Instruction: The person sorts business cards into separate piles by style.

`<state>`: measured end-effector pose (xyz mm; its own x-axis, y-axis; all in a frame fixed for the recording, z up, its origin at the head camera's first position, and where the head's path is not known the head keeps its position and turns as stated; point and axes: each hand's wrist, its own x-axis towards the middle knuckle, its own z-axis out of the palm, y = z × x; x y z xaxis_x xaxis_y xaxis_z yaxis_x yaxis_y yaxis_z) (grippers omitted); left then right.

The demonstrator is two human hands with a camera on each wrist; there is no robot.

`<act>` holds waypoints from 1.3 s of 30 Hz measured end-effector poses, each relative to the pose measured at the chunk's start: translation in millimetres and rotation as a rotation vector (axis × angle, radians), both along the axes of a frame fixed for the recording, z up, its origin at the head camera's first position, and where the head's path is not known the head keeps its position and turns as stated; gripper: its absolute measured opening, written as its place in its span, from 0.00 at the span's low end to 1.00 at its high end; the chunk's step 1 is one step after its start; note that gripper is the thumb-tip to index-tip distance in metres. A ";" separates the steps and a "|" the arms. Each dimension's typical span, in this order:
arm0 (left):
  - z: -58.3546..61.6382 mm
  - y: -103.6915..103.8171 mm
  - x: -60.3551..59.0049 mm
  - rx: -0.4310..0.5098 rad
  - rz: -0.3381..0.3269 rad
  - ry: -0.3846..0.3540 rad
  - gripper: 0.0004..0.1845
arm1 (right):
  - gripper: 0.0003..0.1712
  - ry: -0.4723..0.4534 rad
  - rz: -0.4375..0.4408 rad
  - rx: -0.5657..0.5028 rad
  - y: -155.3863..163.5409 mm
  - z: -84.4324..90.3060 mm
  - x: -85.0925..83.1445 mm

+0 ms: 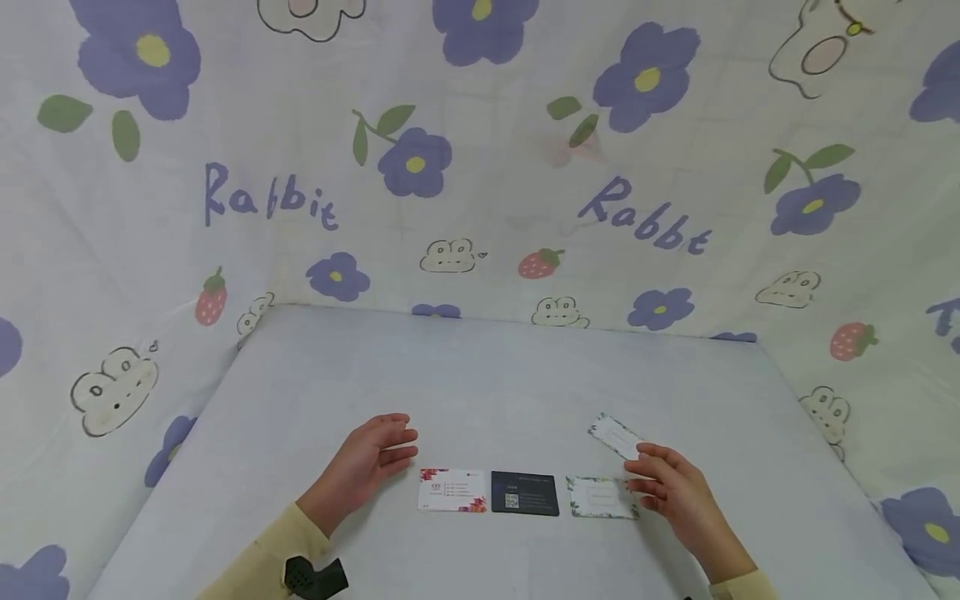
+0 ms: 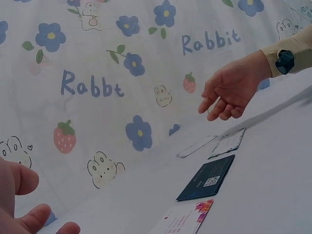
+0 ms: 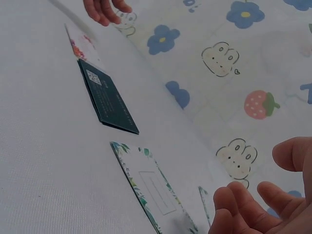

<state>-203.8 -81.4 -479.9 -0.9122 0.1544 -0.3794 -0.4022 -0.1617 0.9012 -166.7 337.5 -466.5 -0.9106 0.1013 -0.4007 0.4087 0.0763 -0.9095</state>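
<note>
Three cards lie in a row on the pale table: a white card with red flowers, a dark card and a leaf-bordered white card. A fourth, tilted leaf-bordered card lies just beyond them. My left hand rests on the table left of the flowered card, fingers straight, holding nothing. My right hand hovers over the right end of the row, between the two leaf-bordered cards. Its fingers hang loosely curled and empty, and the left wrist view shows the right hand clear of the cards.
A sheet printed with purple flowers, rabbits and strawberries hangs behind and on both sides of the table. A black wrist device sits on my left sleeve. Bare tabletop stretches beyond the cards to the back edge.
</note>
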 end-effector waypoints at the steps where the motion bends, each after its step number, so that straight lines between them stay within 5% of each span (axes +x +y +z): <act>1: -0.4 1.9 -1.3 -0.002 -0.006 0.001 0.24 | 0.21 0.001 -0.001 0.002 1.6 0.3 0.3; 9: -7.0 39.8 -31.9 -0.018 -0.072 0.009 0.24 | 0.25 0.003 -0.047 0.009 23.1 1.8 -1.1; 20: -11.8 148.8 -77.6 -0.055 -0.270 0.043 0.23 | 0.33 -0.011 -0.125 -0.080 50.1 -7.1 -2.5; 28: -15.2 209.9 -91.0 -0.153 -0.362 0.102 0.21 | 0.42 -0.013 -0.130 -0.119 46.9 -6.3 -11.9; 39: -30.6 255.1 -97.3 -0.168 -0.394 0.144 0.22 | 0.38 0.011 -0.211 -0.107 38.9 -16.5 -21.3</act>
